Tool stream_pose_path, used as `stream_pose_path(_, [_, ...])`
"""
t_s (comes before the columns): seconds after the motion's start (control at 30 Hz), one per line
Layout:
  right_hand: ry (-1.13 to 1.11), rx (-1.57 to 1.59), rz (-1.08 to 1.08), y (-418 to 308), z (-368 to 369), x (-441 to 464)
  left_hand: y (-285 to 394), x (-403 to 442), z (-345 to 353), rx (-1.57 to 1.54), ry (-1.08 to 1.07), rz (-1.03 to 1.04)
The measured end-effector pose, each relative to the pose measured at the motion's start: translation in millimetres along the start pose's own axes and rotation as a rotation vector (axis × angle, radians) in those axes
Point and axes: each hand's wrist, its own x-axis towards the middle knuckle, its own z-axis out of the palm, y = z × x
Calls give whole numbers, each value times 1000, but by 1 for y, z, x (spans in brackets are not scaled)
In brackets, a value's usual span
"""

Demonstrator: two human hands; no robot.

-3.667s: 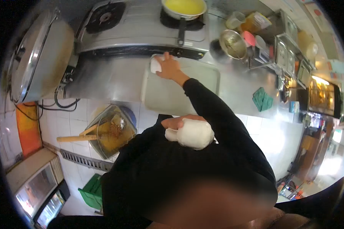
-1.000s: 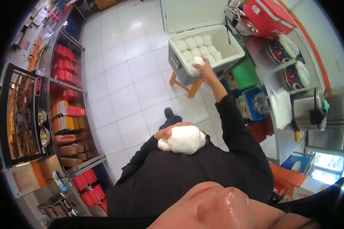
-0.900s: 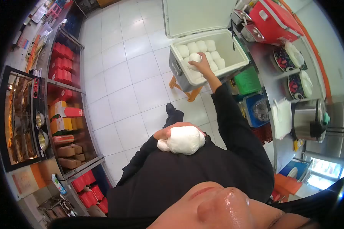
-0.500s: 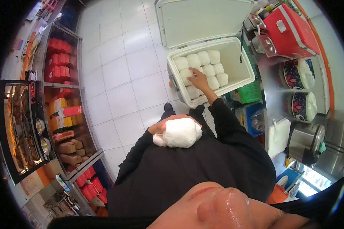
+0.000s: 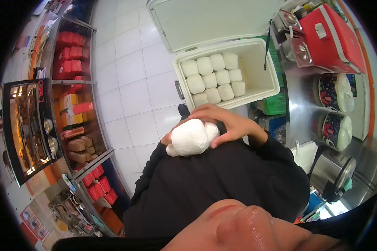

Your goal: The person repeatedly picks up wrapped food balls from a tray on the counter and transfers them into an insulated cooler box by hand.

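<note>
Several rounded white packets, apparently wrapped, are bunched against the front of my dark clothing; the largest white packet (image 5: 190, 137) is at the front of the bunch. My left hand (image 5: 168, 138) curls around the bunch from the left and beneath, with most of its fingers hidden. My right hand (image 5: 234, 124) comes in from the right, its fingers over the top and its thumb on the near side of a smaller white packet (image 5: 212, 130). Ahead stands an open cooler box (image 5: 262, 90), with similar white packets (image 5: 210, 78) in rows on its left side.
The cooler's lid (image 5: 215, 23) is raised at the back. At right, a steel counter (image 5: 299, 96) bears a red cooler (image 5: 331, 39), patterned pots (image 5: 333, 90) and a steel pot (image 5: 331, 171). Shelves with red boxes (image 5: 70, 67) and a lit display oven (image 5: 27, 129) line the left. Tiled floor (image 5: 134, 75) lies between.
My right hand has left the packets inside the cooler and come back to the bunch at my body. The view has shifted slightly. My left hand still holds the bunch.
</note>
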Motion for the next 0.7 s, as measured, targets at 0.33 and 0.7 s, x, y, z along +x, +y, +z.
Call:
stream_pose_path(0.33, [321, 245, 204, 31, 15, -50, 21, 22, 22, 68, -35, -111])
stream_pose_path(0.7, [678, 716, 486, 158, -64, -28, 0, 14, -21, 1, -169, -60])
